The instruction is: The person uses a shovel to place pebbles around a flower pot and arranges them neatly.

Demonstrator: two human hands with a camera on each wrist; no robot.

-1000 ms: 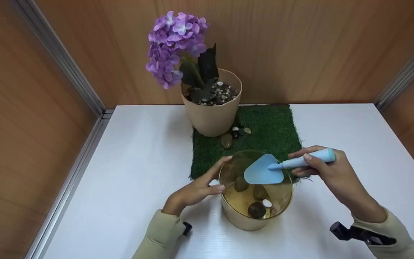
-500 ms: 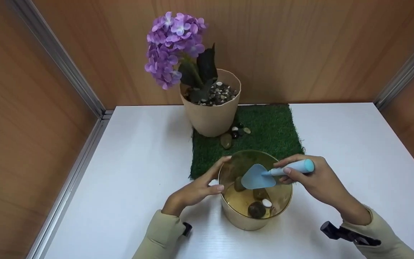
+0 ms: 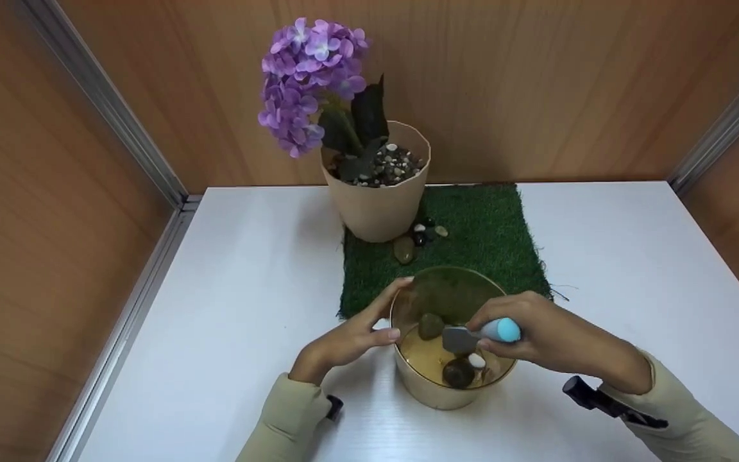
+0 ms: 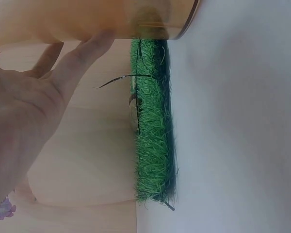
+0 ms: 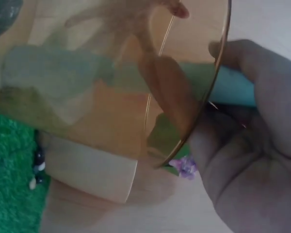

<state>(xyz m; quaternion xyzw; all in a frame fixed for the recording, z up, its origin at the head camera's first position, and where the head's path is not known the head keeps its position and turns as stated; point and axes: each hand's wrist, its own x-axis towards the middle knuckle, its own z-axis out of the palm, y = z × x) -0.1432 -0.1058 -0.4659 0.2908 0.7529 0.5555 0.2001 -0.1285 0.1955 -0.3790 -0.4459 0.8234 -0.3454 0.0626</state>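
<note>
An amber see-through bowl (image 3: 437, 396) stands on the white table, holding several stones such as a dark round stone (image 3: 458, 373) and a small white pebble (image 3: 476, 360). My left hand (image 3: 351, 335) rests against the bowl's left side, fingers and thumb stretched along the wall and rim. My right hand (image 3: 539, 330) reaches over the right rim and grips a light blue trowel (image 3: 503, 330) by its handle. The trowel's blade points down inside the bowl among the stones. In the right wrist view the trowel (image 5: 235, 86) shows partly through the amber wall.
Behind the bowl lies a green turf mat (image 3: 485, 237). A beige flowerpot (image 3: 376, 212) with purple flowers (image 3: 312, 77) stands at the mat's back left, over gravel. Several pebbles, among them a brown stone (image 3: 403, 250), lie before the pot. Wooden panels (image 3: 536, 90) enclose the table.
My right hand has moved left and down, bringing the trowel from above the rim into the bowl, its blade now tipped downward. My left hand has stayed at the bowl's side.
</note>
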